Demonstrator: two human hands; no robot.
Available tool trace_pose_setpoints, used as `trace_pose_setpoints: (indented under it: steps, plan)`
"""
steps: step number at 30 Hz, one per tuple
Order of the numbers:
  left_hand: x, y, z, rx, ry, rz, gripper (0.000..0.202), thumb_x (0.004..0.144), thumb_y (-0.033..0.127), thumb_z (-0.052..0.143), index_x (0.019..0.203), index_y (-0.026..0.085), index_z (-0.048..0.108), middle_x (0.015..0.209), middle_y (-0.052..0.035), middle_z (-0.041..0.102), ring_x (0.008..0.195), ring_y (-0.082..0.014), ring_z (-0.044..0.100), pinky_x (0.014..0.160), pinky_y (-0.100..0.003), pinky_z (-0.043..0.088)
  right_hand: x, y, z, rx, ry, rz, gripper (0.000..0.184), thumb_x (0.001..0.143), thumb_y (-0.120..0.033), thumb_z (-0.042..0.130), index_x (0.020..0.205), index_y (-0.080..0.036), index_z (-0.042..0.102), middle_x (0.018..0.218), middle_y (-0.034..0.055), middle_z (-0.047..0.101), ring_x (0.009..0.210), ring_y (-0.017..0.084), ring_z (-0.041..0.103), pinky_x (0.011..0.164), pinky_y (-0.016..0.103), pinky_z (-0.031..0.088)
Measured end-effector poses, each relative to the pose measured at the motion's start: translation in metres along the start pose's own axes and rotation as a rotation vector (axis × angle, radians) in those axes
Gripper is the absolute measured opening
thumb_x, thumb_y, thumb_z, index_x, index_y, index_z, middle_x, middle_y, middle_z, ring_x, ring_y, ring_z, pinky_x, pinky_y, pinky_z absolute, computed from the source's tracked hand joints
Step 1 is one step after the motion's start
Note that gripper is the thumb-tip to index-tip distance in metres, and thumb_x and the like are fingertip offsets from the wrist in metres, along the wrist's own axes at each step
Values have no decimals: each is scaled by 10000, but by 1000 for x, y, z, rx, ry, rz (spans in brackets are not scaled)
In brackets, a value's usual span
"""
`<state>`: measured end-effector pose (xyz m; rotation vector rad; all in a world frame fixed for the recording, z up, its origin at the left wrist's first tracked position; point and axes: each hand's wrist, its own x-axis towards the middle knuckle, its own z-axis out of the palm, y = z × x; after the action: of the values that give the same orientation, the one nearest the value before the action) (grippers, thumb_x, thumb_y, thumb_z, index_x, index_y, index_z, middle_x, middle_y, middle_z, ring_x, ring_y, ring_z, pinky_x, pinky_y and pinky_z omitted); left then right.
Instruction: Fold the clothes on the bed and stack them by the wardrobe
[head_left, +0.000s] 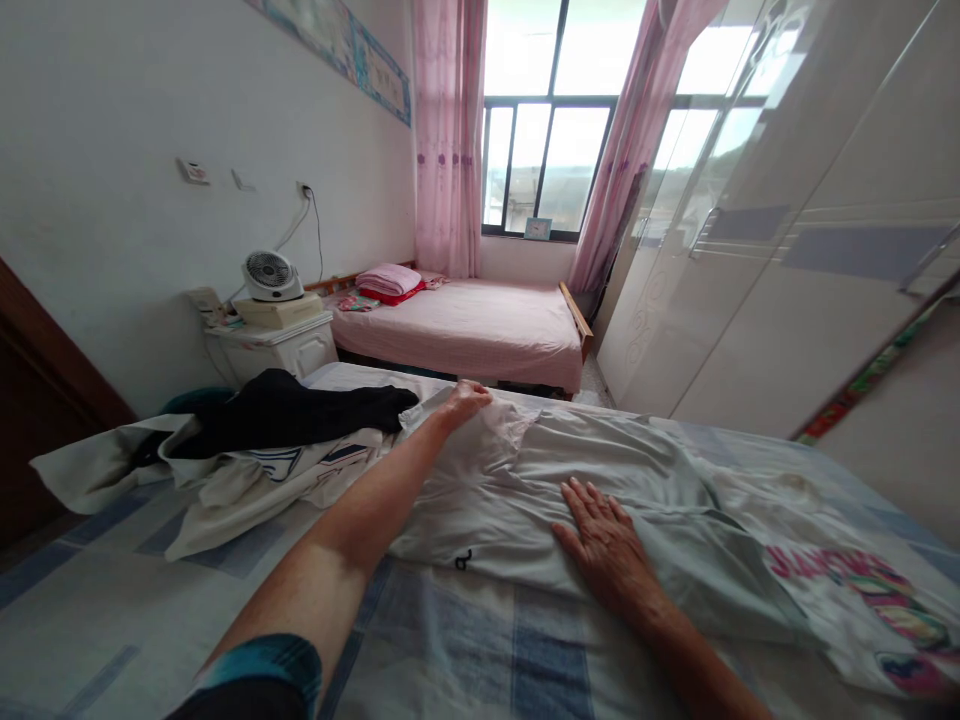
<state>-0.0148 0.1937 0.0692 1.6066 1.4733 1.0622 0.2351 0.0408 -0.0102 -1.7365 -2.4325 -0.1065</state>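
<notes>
A pale grey-white garment [517, 540], with a small dark letter near its front edge, lies spread and wrinkled on the bed. My left hand [466, 398] is closed on its far edge, pinching the thin cloth. My right hand [604, 535] rests flat on the fabric, fingers stretched out. To the right lies a white shirt [795, 510] with pink lettering and a colourful print. On the left, a black garment [277, 415] sits on top of white clothing [225, 500] with dark stripes.
Beneath the clothes is a blue-and-white checked bed sheet [450, 640]. Behind it stand a second bed [480, 320] with a pink sheet and a white bedside cabinet [274, 350] carrying a fan [271, 276]. A glossy wardrobe [750, 300] lines the right side.
</notes>
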Motion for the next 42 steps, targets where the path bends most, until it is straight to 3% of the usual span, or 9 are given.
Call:
trace_pose_setpoints:
  steps: [4,7,9,12,16,20,28,36,42]
  plan:
    - [-52,22,0,107,-40,382,196,777,235,531,889,167,677,875,-27,652,777,-133,571,714,-225,433,0,-1,-2,1,-2,8,622,924,-525,242,1414,-172,387,1483,68,336,1370,242,278,1111,438,194]
    - [-116,19,-7,360,-384,695,232,837,215,473,935,219,683,948,-26,660,801,-126,592,747,-222,440,-1,-3,-2,8,-3,16,614,918,-516,268,1409,-170,396,1482,72,339,1370,247,276,1108,441,192]
    - [-155,9,-12,467,-564,757,212,845,222,490,944,226,678,975,-31,663,838,-130,608,774,-219,444,-1,-4,-1,15,-3,18,580,918,-470,292,1397,-167,416,1479,75,347,1370,252,275,1107,442,191]
    - [-186,-8,-18,510,-513,736,214,880,235,463,937,214,668,1006,-45,660,874,-129,614,805,-218,453,-1,-1,0,65,31,6,515,906,-352,322,1368,-169,457,1462,72,382,1363,243,289,1110,440,189]
    - [-183,-27,-32,556,-144,676,227,878,180,440,951,191,654,1054,-61,649,978,-157,593,893,-274,457,1,7,-3,329,180,43,485,880,-243,265,1262,-163,553,1314,81,555,1238,205,461,1049,391,322]
    - [-169,-46,-54,744,66,568,382,760,34,448,1054,187,639,1177,-74,607,1109,-201,542,999,-361,418,0,8,-10,439,268,182,457,894,-384,300,1192,-193,589,1099,73,657,1056,228,561,923,396,408]
    - [-156,-73,-63,917,69,481,382,764,66,492,1086,207,641,1219,-77,595,1137,-228,532,985,-386,419,-4,-11,-19,408,204,218,300,783,-458,455,810,-215,629,938,64,651,958,256,555,798,392,415]
    - [-151,-75,-60,968,133,425,182,855,165,462,900,186,636,970,-79,651,962,-232,577,841,-360,437,1,-12,-27,1162,246,275,357,763,-458,533,997,-188,521,728,-4,585,626,151,537,566,272,463]
    - [-161,-68,-62,1032,218,416,159,831,129,461,877,187,602,929,-88,614,921,-236,556,830,-364,415,1,-3,-23,950,334,335,359,763,-371,500,1068,-184,528,713,-7,565,613,151,527,567,274,451]
